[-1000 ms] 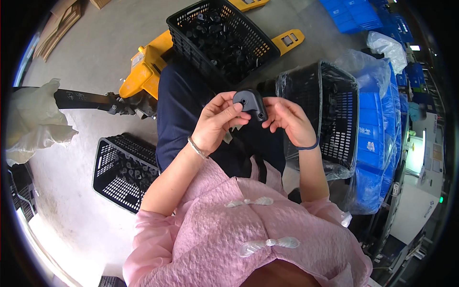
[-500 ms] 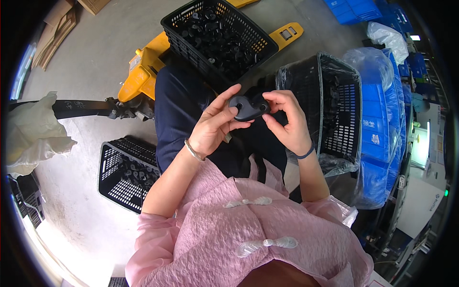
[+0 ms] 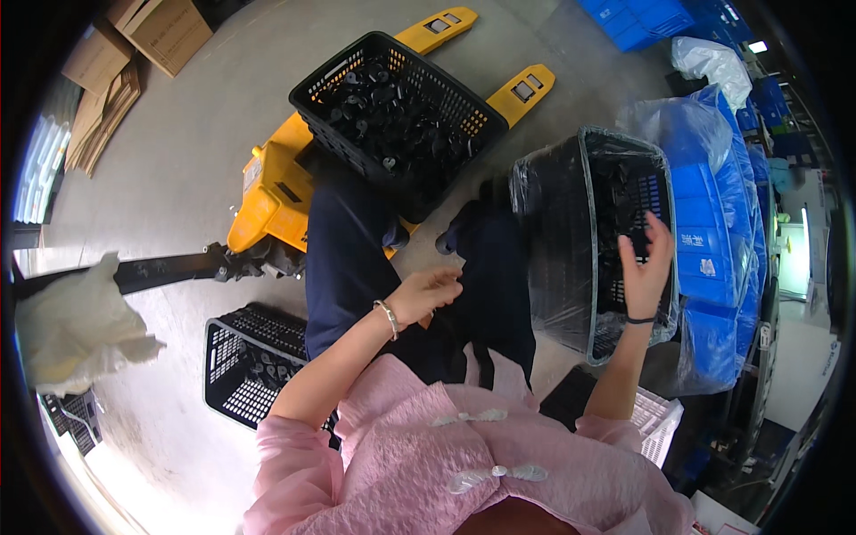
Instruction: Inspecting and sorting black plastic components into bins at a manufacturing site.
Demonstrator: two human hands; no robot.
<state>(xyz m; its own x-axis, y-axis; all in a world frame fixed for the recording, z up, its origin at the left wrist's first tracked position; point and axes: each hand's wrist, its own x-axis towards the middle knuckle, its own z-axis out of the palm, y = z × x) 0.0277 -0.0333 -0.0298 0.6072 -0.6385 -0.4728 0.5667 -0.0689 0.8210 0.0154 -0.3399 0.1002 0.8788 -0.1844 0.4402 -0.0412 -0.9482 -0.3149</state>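
Observation:
My left hand (image 3: 430, 296) is over my lap, its fingers curled together. A small tan or orange bit (image 3: 425, 322) shows below them, but what the fingers hold is not clear. Off to the right, my right hand (image 3: 649, 272) is raised over a black plastic crate (image 3: 586, 192) lined with clear film. Its thumb and fingers are apart, with nothing between them. Black moulded parts (image 3: 613, 183) lie inside that crate. In front of my knees, a black slatted crate (image 3: 343, 147) holds a heap of similar black parts (image 3: 379, 111).
Under the front crate is a yellow pallet jack (image 3: 272, 201), its handle (image 3: 165, 272) stretching left. Another black crate (image 3: 254, 325) with a few parts stands left of my legs. Wrapped blue crates (image 3: 704, 236) line the right side. Cardboard boxes (image 3: 165, 36) are at the far left.
The black curved part that both hands held is no longer in them. My right hand has moved right, over the lined crate, and opened; my left hand has dropped toward my lap.

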